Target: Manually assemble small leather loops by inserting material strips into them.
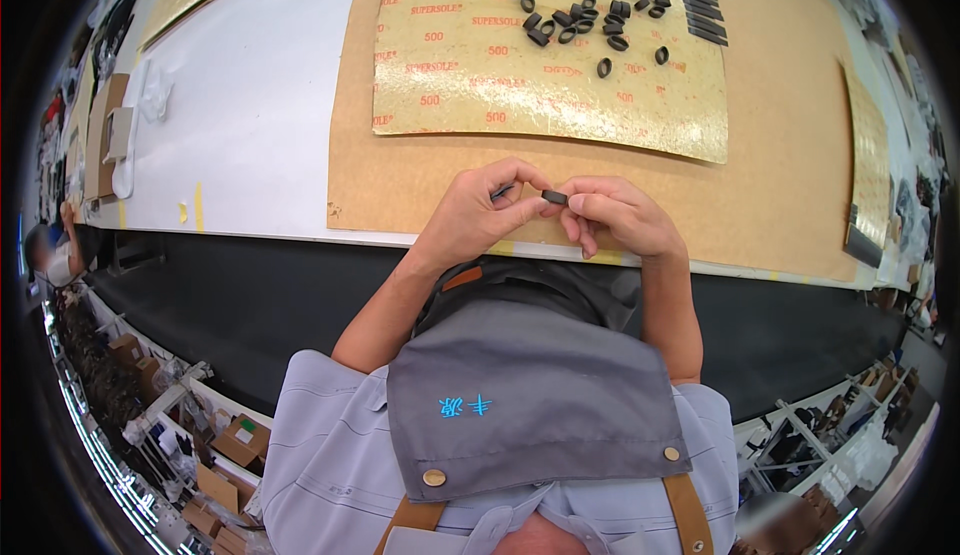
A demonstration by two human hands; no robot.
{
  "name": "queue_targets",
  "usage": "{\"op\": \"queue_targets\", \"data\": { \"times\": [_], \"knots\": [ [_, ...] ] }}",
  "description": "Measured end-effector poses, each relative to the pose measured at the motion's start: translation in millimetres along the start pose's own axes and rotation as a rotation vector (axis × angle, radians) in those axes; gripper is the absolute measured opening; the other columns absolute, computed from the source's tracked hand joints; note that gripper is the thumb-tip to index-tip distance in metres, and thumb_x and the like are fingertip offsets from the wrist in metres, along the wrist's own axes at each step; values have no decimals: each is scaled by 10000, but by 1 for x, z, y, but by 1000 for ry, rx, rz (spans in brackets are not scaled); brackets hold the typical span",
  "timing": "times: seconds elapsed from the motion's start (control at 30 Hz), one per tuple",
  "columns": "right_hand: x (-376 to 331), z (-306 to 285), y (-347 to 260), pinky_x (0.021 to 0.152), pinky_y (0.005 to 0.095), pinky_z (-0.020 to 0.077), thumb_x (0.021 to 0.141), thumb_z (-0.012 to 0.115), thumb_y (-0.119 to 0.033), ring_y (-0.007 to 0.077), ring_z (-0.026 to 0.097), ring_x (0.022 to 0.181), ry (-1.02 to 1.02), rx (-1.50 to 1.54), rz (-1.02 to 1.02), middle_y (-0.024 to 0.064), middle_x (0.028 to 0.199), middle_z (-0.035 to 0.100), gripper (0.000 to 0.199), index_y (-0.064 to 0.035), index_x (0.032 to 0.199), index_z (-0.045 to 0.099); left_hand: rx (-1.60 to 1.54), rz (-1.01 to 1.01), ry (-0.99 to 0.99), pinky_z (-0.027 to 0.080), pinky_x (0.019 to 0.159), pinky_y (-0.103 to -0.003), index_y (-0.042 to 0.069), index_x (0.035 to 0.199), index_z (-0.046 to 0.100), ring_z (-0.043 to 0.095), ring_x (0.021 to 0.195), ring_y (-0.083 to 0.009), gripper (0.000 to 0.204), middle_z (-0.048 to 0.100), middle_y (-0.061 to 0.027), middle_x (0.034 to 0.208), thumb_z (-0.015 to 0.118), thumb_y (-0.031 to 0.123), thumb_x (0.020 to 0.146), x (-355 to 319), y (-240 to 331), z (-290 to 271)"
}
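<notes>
Above the table's near edge my two hands meet around a small black loop [555,197], which looks like a belt keeper. My left hand [474,213] pinches its left end between thumb and forefinger. The other end is in the closed fingers of my right hand [628,217]. Beyond them lies a shiny yellowish sheet with red print [450,115]. Many similar black loops [586,13] are scattered over its far half, some on edge. Flat black strips [700,0] sit in a row along the sheet's right side.
A brown board [400,190] lies under the sheet on the white table [250,135]. At the left stand cardboard boxes [105,135] and clear plastic. Another yellowish sheet [866,155] lies at the right. A person [58,260] is at the far left; shelves with cartons [240,440] are behind me.
</notes>
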State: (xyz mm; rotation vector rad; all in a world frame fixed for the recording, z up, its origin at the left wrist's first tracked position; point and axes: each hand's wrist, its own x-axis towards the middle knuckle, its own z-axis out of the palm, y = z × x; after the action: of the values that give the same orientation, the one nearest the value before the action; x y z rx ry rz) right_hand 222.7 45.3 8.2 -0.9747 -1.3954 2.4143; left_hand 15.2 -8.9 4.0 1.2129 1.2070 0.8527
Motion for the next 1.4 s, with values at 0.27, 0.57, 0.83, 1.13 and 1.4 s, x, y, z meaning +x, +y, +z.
{"op": "queue_targets", "data": {
  "times": [0.27,0.57,0.83,1.13,1.4],
  "knots": [
    [4,27,-11,457,227,344,883,543,-229,41,430,500,255,-306,-31,-22,535,470,304,-30,654,577,-33,57,-25,260,504,-203,51,959,643,317,565,-21,126,361,78,607,632,99,843,-2,-7,-3],
    [30,15,-53,515,245,418,831,619,-78,70,492,566,830,-512,-500,21,703,572,96,16,849,613,-786,20,-103,451,700,-277,-14,1185,495,536,774,-145,357,546,-49,894,411,267,983,-2,-16,-1],
    [30,56,2,551,222,433,816,652,-73,58,516,598,487,-452,-422,24,704,585,125,21,891,617,-742,152,-20,325,1029,-300,-25,1343,369,421,1199,-161,458,468,-103,1290,400,262,987,-2,-8,19],
    [28,65,21,535,205,455,871,585,-60,53,560,614,733,-358,-517,33,722,607,73,-8,875,534,-504,149,-26,416,918,-250,-10,1311,424,522,1047,-121,418,555,-71,1159,397,258,991,-4,-6,25],
    [13,38,4,561,231,516,892,553,-72,98,588,618,516,122,-367,50,767,579,84,8,904,532,-618,-46,94,379,525,-198,22,1090,525,458,586,-63,310,508,8,727,467,300,968,-1,-16,16]
  ]
}}
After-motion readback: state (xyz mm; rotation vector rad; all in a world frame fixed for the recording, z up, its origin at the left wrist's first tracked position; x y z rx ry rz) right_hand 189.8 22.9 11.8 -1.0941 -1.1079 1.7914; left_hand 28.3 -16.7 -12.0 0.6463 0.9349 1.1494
